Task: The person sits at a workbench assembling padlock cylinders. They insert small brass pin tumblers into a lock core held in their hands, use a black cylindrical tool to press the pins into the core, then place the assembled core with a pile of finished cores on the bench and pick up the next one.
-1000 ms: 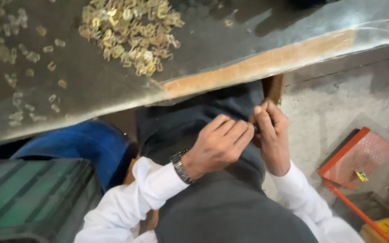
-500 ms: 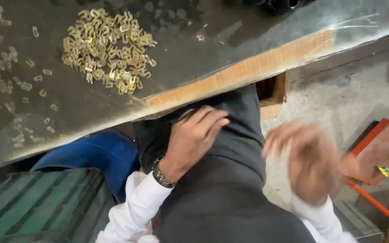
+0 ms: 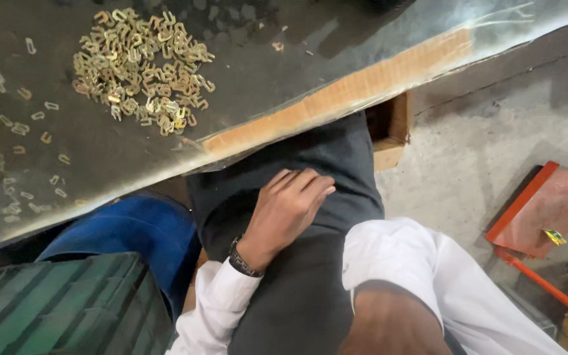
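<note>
While your left hand (image 3: pixel 287 210) lies palm-down on your dark trouser leg (image 3: pixel 310 263), its fingers (image 3: pixel 307 183) rest flat and close together, gripping nothing. Beyond your fingertips, past the wooden edge strip (image 3: pixel 343 98) of the worktable (image 3: pixel 284 66), sits the heap of small brass-coloured metal clips (image 3: pixel 142 69), well apart from the hand. Loose clips (image 3: pixel 8 118) lie scattered over the tabletop further left.

Your right hand is hard to place: only the white sleeve (image 3: pixel 415 269) and a blurred patch of forearm (image 3: pixel 392 325) show at the bottom edge, and the hand itself is cut off, so you cannot tell how its fingers stand.

Left of your leg sit a blue container (image 3: pixel 133 230) and a dark green ribbed crate (image 3: pixel 60 309), both partly under the table. A red flat tray with an orange handle (image 3: pixel 547 210) lies on the concrete floor (image 3: pixel 481 131) to your right.
</note>
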